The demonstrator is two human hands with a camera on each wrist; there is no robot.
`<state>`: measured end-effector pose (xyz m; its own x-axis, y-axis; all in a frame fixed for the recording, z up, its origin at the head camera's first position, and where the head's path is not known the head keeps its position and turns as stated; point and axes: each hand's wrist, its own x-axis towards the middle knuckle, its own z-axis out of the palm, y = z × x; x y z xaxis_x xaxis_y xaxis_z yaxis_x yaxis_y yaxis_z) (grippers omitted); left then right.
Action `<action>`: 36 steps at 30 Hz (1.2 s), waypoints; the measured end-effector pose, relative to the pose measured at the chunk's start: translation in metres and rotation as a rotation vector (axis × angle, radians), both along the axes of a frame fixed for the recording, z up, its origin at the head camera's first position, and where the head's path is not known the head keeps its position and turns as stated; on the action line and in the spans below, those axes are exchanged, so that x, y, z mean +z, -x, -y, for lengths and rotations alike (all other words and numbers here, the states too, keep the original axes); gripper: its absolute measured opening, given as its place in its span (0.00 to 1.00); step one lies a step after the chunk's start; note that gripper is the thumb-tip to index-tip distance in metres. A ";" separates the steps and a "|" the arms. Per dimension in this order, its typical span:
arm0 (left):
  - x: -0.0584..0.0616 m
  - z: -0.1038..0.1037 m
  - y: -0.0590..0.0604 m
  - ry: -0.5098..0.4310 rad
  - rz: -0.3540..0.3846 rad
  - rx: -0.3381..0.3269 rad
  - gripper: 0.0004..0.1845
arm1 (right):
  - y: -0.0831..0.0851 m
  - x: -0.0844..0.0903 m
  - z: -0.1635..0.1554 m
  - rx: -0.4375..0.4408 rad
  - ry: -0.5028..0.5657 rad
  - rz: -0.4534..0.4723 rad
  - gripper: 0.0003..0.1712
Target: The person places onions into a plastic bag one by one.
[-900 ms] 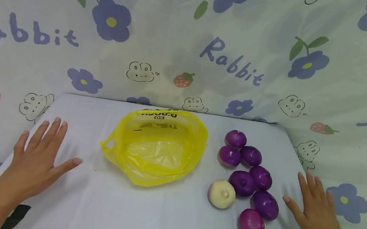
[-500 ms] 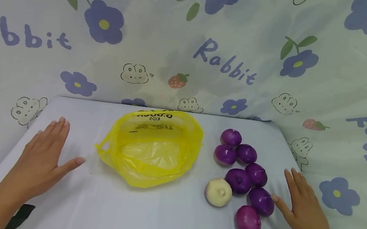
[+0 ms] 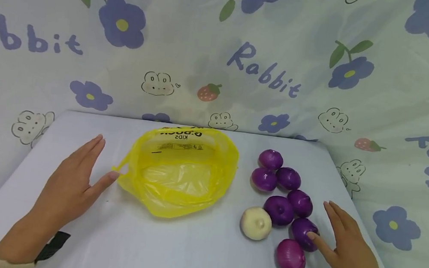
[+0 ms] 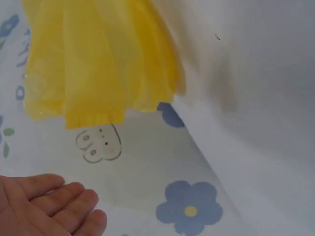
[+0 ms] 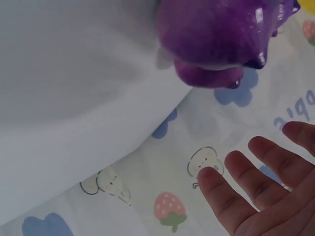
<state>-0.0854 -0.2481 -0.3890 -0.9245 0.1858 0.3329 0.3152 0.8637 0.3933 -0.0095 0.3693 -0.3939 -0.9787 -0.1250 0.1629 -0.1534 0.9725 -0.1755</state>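
A yellow plastic bag (image 3: 188, 205) lies on the white table with its mouth wide open toward me. My left hand (image 3: 70, 185) is just left of it, fingers straight, thumb tip right at the bag's left corner. To the right, several purple onions (image 3: 278, 210) form a loose group, with a reddish-purple onion (image 3: 290, 257) nearest me and a pale, cream-coloured round bulb (image 3: 256, 223) on their left. Beside the group, my right hand (image 3: 351, 246) is spread with nothing in it, its thumb overlapping one purple onion in the head view. In the right wrist view, purple onions (image 5: 211, 34) loom above the fingers.
The white table (image 3: 172, 250) ends at a back edge against a cloth (image 3: 192, 41) printed with flowers, rabbits and strawberries. This cloth also hangs along both sides. A dark wrist strap (image 3: 52, 245) shows under the left wrist.
My left hand has moved right, up to the bag's corner. My right hand has moved left, closer to the onions. The bag and onions stay where they were; the head view has shifted slightly.
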 end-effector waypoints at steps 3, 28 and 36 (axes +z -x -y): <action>0.002 -0.006 0.000 -0.025 -0.004 0.027 0.46 | -0.002 0.001 0.006 0.015 0.003 -0.027 0.57; 0.006 -0.060 0.007 -0.100 -0.004 0.108 0.43 | -0.030 0.006 0.052 0.026 -0.031 0.185 0.54; 0.004 -0.065 0.007 -0.092 -0.046 0.116 0.40 | -0.031 0.004 0.058 0.034 -0.045 0.241 0.51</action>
